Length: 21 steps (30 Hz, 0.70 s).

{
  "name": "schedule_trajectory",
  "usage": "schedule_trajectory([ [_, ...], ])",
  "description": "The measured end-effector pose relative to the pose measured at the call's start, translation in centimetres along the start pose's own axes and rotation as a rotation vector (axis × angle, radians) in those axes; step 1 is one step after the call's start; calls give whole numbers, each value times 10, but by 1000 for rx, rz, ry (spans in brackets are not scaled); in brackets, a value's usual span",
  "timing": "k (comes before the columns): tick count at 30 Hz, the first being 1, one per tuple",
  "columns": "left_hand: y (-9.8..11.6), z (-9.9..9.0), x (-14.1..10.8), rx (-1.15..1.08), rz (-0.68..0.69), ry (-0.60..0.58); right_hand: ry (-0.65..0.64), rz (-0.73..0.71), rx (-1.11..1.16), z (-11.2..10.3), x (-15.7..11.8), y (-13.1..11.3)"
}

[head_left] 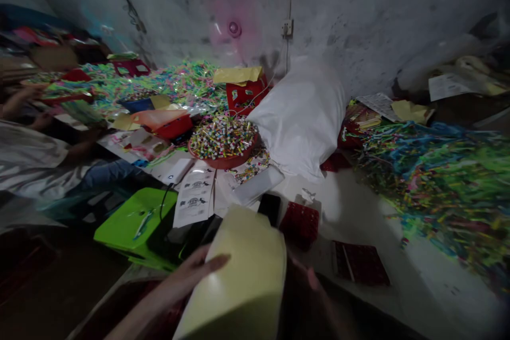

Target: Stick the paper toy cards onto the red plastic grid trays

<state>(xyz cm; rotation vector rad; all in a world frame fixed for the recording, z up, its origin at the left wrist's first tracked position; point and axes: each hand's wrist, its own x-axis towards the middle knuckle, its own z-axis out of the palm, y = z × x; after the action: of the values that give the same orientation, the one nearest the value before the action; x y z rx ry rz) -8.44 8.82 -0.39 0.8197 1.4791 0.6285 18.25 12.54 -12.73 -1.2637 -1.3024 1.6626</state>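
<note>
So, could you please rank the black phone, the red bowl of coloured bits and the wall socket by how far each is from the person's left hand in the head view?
From the left hand:
1. Black phone, just above it, to the right.
2. Red bowl of coloured bits, farther back, centre.
3. Wall socket, up on the back wall.

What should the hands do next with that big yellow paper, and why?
Probably bring the right hand onto the free edge of the yellow sheet stack. Only the left hand grips it, at its left side, and the stack bows over in the air, so a second grip would likely steady it.
</note>
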Motion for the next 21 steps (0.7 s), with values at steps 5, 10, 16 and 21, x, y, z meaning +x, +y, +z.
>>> schedule_trajectory([
  [5, -29, 19, -17, 212, 46, -336, -108, 291, 261, 11, -24, -58],
  [10, -17, 11, 11, -22, 130, -128, -301, 205, -23, -20, -43, -111],
  [16, 58, 26, 60, -7, 207, -234, -236, 78, -675, -93, -59, -147],
  [21, 124, 76, 101, 255, 196, -500, -178, 12, -687, -154, -69, -178],
])
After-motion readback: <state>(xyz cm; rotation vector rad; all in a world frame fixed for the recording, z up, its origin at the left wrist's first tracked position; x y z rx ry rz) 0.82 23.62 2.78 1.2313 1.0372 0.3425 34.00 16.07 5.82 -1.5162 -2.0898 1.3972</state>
